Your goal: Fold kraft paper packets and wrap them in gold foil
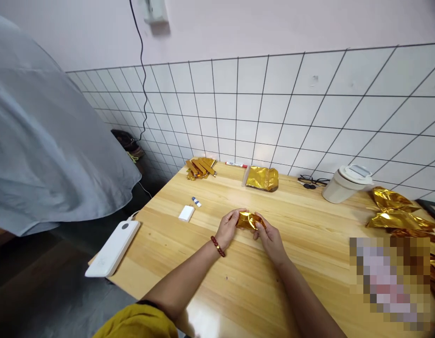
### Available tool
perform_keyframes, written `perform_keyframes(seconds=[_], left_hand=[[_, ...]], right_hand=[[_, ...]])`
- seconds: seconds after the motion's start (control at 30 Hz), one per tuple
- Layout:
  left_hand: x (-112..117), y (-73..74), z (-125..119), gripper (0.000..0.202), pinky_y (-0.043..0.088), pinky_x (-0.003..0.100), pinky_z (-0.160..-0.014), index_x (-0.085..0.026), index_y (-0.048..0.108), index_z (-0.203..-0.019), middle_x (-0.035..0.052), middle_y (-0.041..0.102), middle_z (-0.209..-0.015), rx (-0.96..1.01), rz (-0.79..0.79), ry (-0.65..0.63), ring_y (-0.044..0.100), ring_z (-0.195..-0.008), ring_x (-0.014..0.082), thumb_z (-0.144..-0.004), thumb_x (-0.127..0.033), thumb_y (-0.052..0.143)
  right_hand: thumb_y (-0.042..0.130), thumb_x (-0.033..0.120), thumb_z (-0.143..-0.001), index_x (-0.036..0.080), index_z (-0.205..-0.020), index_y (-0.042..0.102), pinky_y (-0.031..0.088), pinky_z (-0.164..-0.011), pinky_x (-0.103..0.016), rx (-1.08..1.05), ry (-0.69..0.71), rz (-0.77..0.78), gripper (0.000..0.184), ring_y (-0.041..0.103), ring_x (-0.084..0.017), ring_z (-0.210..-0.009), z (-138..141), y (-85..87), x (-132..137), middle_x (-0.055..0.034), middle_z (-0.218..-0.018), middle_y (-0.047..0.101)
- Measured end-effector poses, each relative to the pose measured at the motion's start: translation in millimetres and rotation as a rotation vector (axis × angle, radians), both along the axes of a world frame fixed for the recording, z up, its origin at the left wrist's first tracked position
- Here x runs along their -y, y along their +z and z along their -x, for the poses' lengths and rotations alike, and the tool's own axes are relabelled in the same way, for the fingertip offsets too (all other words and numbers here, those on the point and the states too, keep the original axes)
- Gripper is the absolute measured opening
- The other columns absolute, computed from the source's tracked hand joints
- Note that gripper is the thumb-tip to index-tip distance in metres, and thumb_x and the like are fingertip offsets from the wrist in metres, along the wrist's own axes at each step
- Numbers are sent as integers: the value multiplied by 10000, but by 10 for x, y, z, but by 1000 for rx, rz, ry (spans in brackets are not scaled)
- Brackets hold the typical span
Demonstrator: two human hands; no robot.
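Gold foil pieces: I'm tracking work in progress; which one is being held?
The small gold foil piece mid-table, pinched between the left hand and right hand; the others lie apart, untouched.

I am stretching both bare forearms forward, angling them in toward each other. My left hand (228, 228) and right hand (270, 238) are meeting at the fingertips, knuckles up, with fingers and thumbs curling and pinching the crumpled gold foil (248, 219) between them.
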State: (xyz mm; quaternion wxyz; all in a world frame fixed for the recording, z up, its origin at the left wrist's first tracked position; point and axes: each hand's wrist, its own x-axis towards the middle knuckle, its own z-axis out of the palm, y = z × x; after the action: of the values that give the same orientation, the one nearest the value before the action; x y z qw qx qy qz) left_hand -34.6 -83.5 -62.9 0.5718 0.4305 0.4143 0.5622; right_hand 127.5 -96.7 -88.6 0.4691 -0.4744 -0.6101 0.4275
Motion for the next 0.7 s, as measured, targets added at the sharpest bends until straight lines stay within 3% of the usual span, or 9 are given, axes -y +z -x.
perform_keyframes(seconds=[0.33,0.7], left_hand=[[2,-40,-9,559,472,253,-559,-113,731,-1055,125,735,-912,-93,-35,-9,600,-634,143,-800,-597,616],[-41,-83,-18,556,488,254,-557,-107,732,-1059,135,734,-943,-74,8,14,626,-673,158,-797,-587,625]], right_hand=[[453,565,-931,120,-1338,528,485,-614,-278,-126,25,36,608,578,-143,-574,-8,-159,-69,2,-647,618],[459,586,-918,114,-1343,523,499,-621,-288,-103,26,50,638,603,-148,-582,-4,-34,-11,-15,-700,644]])
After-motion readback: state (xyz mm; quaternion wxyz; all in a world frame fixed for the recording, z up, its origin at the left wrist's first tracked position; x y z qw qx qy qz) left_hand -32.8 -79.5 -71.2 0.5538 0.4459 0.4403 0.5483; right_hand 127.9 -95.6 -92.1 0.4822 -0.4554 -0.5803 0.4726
